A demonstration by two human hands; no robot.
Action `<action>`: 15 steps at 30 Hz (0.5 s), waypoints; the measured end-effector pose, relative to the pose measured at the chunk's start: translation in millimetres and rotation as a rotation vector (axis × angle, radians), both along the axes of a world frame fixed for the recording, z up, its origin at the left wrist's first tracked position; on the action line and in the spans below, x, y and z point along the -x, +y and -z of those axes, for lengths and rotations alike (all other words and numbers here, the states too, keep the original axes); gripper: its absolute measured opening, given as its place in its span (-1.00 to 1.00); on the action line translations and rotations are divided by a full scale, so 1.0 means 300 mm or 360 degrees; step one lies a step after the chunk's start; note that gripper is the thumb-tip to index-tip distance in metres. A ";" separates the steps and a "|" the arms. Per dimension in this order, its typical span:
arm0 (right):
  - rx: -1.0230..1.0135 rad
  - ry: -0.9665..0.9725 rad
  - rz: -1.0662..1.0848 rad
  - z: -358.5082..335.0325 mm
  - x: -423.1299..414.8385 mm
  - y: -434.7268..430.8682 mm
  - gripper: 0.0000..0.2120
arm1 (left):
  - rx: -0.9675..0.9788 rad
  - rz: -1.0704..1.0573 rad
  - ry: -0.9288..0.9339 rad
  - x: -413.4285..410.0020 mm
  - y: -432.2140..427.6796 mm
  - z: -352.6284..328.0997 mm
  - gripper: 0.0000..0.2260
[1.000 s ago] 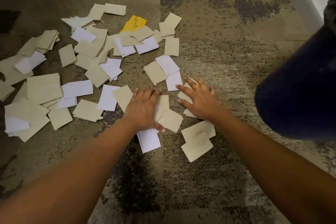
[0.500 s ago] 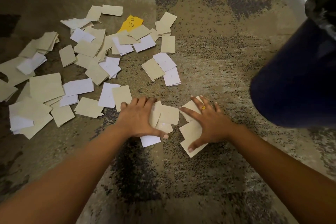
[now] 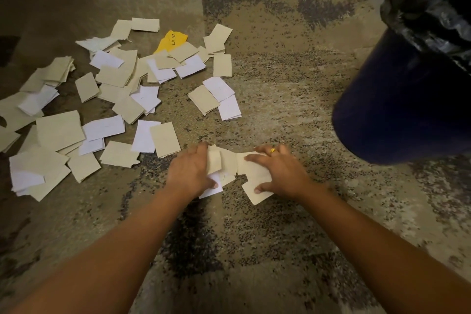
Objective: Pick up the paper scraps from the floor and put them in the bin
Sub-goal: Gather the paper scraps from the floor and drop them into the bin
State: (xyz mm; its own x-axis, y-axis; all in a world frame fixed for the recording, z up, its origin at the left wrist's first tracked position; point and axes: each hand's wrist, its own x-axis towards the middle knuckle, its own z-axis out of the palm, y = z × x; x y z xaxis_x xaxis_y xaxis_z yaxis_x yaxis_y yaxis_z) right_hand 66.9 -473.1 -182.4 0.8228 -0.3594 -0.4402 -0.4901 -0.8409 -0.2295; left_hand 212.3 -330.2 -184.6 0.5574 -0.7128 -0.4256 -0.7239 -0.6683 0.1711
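light, limp gathered scraps (image 3: 229, 163) on the rug (image 3: 254, 237) are cupped by the curled left hand (image 3: 190, 173), pressed under the flat right hand (image 3: 280, 173) (bin (image 3: 397, 109) nearby); pinching the stack's edges is advised.

Loose scraps (image 3: 60, 130) spread over rug (image 3: 280, 84), left and upper left of frame. At centre, small pile (image 3: 229, 163) between left hand (image 3: 188, 173) and right hand (image 3: 283, 173), touching both. Bin (image 3: 407, 109) upper right, well apart from the spread.
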 end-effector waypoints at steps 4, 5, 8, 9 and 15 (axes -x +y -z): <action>-0.0047 -0.0044 0.0086 0.007 0.003 0.026 -0.34 | 0.0078 -0.0072 -0.0047 0.038 0.010 0.006 -0.35; -0.0064 -0.0056 0.0110 0.007 0.002 0.029 -0.35 | 0.0088 -0.0082 -0.0054 0.043 0.010 0.009 -0.36; -0.0165 -0.0068 0.0203 0.006 -0.004 0.036 -0.39 | 0.0116 -0.0126 -0.0042 0.051 0.015 0.015 -0.36; -0.0192 -0.0058 0.0229 0.005 -0.005 0.040 -0.40 | 0.0142 -0.0167 -0.0028 0.054 0.020 0.018 -0.32; -0.0301 -0.0024 0.0339 -0.004 -0.008 0.052 -0.47 | 0.0420 -0.0126 -0.0166 0.089 0.074 0.046 -0.17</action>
